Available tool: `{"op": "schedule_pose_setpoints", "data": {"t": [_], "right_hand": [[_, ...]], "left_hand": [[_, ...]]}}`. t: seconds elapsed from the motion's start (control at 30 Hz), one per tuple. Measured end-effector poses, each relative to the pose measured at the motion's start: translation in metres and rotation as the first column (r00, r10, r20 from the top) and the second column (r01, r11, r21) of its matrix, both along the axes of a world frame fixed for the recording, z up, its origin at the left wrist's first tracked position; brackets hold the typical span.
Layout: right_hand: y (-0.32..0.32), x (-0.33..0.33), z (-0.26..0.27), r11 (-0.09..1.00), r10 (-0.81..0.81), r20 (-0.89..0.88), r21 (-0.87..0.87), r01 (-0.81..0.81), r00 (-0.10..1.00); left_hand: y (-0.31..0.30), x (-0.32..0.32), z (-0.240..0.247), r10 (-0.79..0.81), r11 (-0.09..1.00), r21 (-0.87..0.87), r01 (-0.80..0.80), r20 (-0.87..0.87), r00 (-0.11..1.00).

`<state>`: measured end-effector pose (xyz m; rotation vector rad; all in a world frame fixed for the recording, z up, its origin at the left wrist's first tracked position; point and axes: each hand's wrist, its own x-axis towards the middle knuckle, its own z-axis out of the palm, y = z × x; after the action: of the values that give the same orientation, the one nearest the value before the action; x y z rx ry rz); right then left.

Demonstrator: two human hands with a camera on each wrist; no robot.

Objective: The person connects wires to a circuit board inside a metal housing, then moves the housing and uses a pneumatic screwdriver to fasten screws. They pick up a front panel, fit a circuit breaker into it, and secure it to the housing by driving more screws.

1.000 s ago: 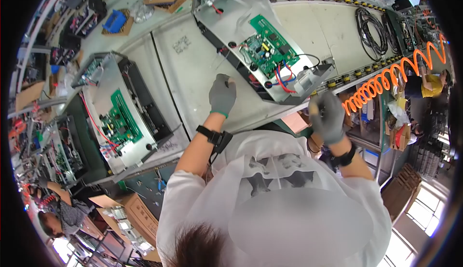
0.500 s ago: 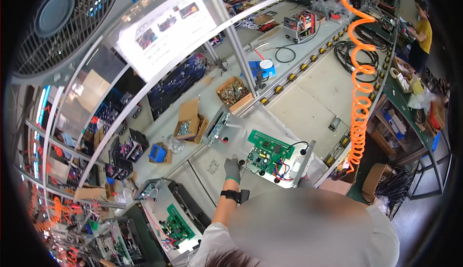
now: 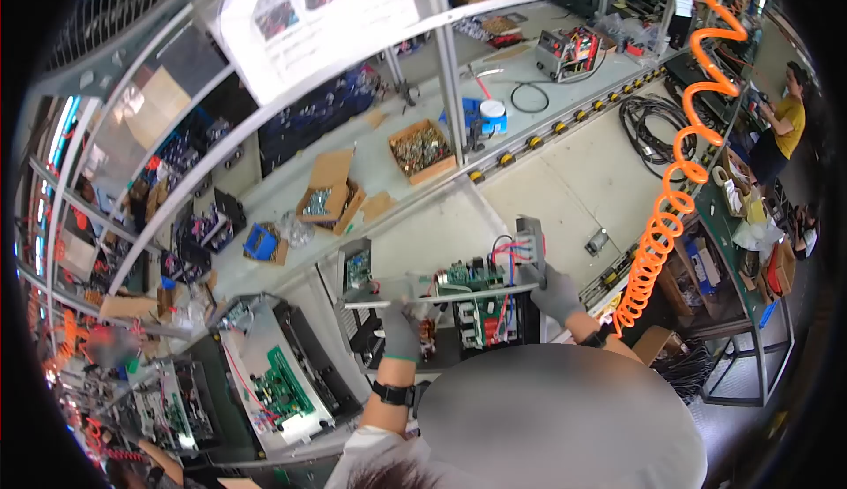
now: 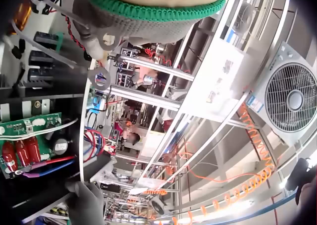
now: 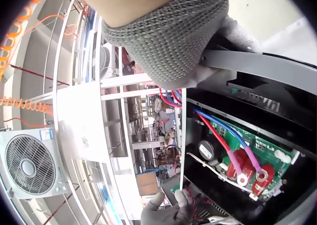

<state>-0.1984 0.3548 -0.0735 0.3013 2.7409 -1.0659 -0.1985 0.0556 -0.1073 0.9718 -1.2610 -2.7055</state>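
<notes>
Grey-gloved left grip [image 3: 399, 328] and right grip [image 3: 554, 295] were each clamped on an end of the metal panel [image 3: 441, 295]. It was raised above the black case [image 3: 522, 317] at the table's [image 3: 565, 189] near edge, with its green board [image 3: 465, 274] on top.

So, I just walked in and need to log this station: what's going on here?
A person in grey gloves holds an open metal chassis tipped up on edge at the workbench. The left hand grips its left end, the right hand its right end. Its green circuit board and red and blue wires are exposed.
</notes>
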Motion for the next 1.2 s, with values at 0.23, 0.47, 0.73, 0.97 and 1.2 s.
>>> {"op": "schedule_pose_setpoints", "data": {"t": [0.23,0.47,0.73,0.97,1.2], "right_hand": [[-0.023,-0.057,-0.023,0.968,0.226,0.069,0.101,-0.232,0.972],[-0.025,-0.075,-0.048,0.974,0.181,0.139,0.112,-0.197,0.974],[-0.045,0.014,-0.066,0.951,0.121,-0.024,0.289,-0.109,0.992],[-0.047,0.008,-0.07,0.861,-0.002,0.127,0.505,-0.063,0.992],[0.014,-0.011,-0.083,0.804,0.034,0.056,0.592,-0.061,0.998]], "left_hand": [[-0.021,-0.009,0.002,0.117,0.993,-0.005,-0.117,0.152,0.981],[-0.087,0.024,0.034,0.079,0.918,-0.397,-0.012,0.152,0.985],[-0.174,0.133,-0.126,0.153,0.928,-0.372,-0.029,0.306,0.94],[-0.169,0.127,-0.137,-0.044,0.993,0.116,0.034,0.087,0.995],[-0.105,0.099,-0.134,-0.032,0.999,0.047,0.023,0.21,0.977]]}}
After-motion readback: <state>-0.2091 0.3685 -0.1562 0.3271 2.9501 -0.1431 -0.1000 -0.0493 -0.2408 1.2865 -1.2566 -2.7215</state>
